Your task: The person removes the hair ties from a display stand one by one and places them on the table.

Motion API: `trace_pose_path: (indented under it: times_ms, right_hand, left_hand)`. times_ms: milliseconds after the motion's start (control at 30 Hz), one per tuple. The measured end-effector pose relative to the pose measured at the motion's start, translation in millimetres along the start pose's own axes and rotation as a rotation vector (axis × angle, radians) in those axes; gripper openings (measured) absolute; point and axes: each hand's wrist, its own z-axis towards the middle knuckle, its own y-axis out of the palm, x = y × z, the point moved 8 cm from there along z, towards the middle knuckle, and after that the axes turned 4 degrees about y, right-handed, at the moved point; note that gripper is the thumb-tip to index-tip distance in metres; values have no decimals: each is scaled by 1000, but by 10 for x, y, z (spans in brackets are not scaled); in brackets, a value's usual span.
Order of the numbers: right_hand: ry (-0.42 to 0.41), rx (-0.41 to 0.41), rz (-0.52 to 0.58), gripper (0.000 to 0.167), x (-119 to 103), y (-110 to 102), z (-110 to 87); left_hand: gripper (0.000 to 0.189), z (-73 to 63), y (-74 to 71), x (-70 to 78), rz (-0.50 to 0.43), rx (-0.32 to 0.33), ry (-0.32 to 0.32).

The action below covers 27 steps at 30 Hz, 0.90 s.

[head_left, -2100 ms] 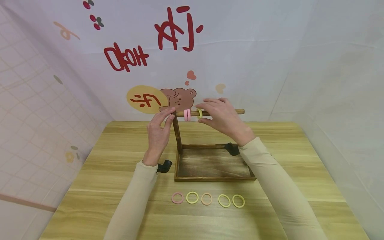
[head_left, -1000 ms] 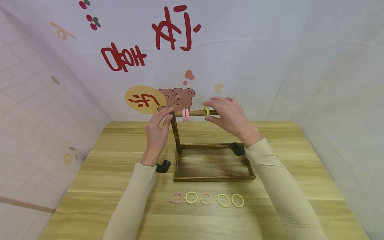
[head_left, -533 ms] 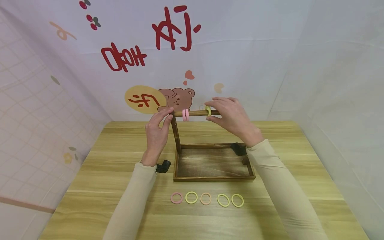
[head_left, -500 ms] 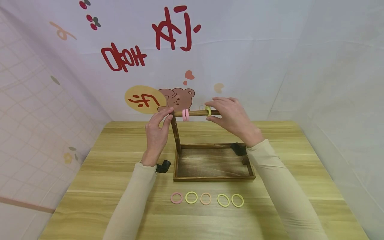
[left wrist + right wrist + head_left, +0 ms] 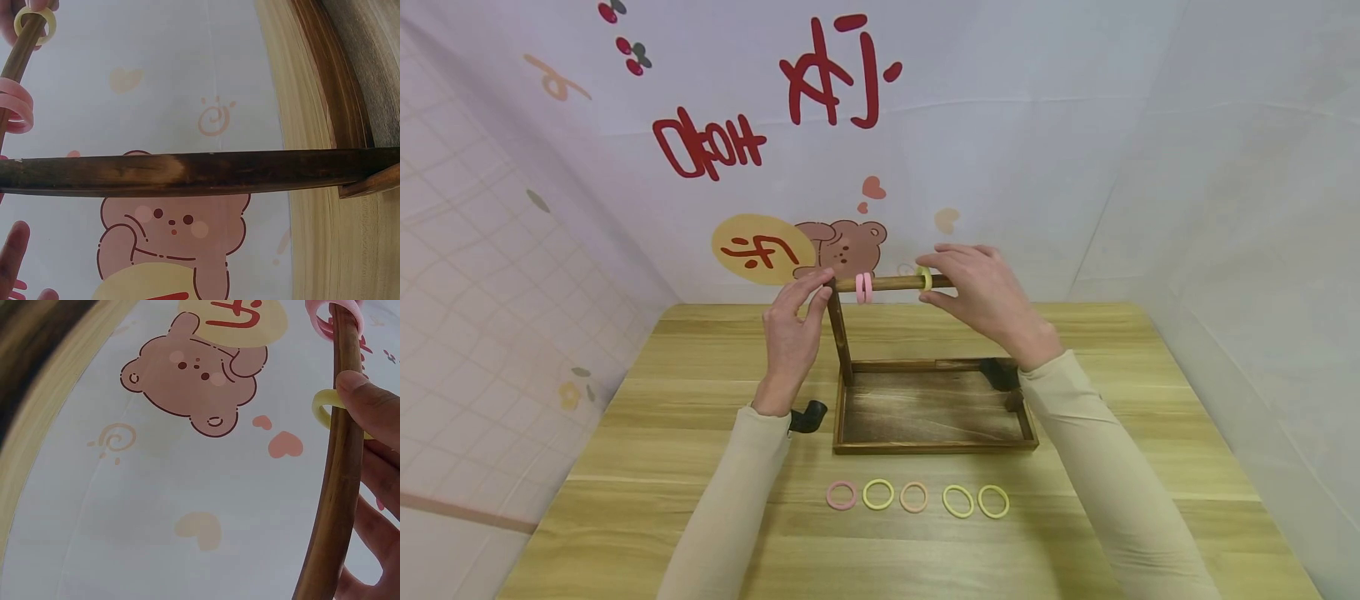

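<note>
My right hand [image 5: 988, 292] pinches a yellow ring [image 5: 927, 279] between thumb and fingertips. That ring encircles the horizontal wooden rod [image 5: 895, 283] of a dark wooden stand. Two pink rings [image 5: 864, 287] hang side by side on the rod, left of the yellow one. At the rod's left end, my left hand [image 5: 793, 321] has its fairly straight fingers at the top of the upright post [image 5: 840, 333]. The left wrist view shows the post [image 5: 187, 174] crossing the picture, with a fingertip [image 5: 15, 250] beside its top end. My right hand covers the rod's right end in the head view.
The stand's shallow tray base [image 5: 936, 448] rests on the wood-grain table [image 5: 700, 483]. In front of it lies a row of loose rings: a pink ring [image 5: 842, 508], an orange ring [image 5: 914, 510] and several yellow ones. A printed cloth [image 5: 1000, 150] hangs behind.
My right hand has slid the yellow ring to the right along the rod, away from the two pink rings. The left hand keeps its place at the post.
</note>
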Motion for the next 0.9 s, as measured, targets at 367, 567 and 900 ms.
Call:
trace_pose_path:
  times_ms: [367, 567, 900]
  right_hand:
    - [6, 10, 4, 51, 30, -2, -35]
    - [1, 12, -11, 51, 41, -2, -37]
    - [29, -7, -16, 52, 86, -17, -67]
  left_hand:
    - [26, -1, 1, -5, 8, -9, -3]
    - [26, 11, -26, -3, 18, -8, 0]
    - [27, 11, -5, 19, 12, -22, 1]
